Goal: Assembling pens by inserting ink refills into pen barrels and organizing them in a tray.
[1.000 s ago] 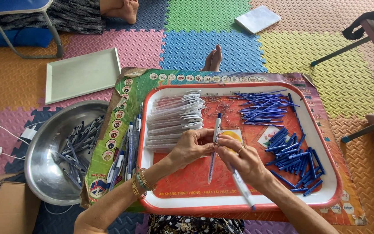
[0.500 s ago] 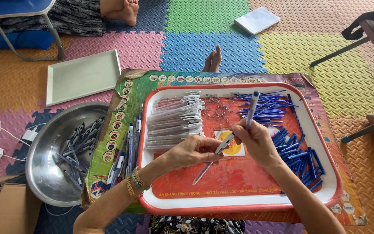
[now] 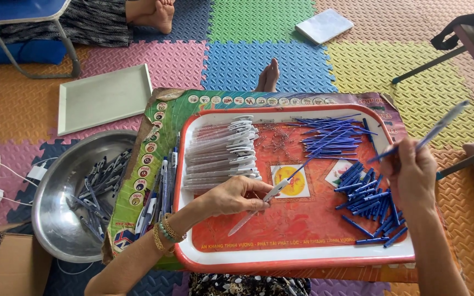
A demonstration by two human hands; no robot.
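Overhead, two hands assemble pens above a red tray [image 3: 297, 257].
Left hand [image 3: 231, 196] fingers clamp a clear pen barrel [image 3: 259, 205] over the tray; right hand [image 3: 412, 172], farther right, grips a raised blue refill [image 3: 429, 134].

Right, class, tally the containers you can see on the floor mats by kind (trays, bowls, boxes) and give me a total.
Trays: 2, the red-rimmed tray and the white tray
Metal bowls: 1
Cardboard boxes: 1
Total: 4
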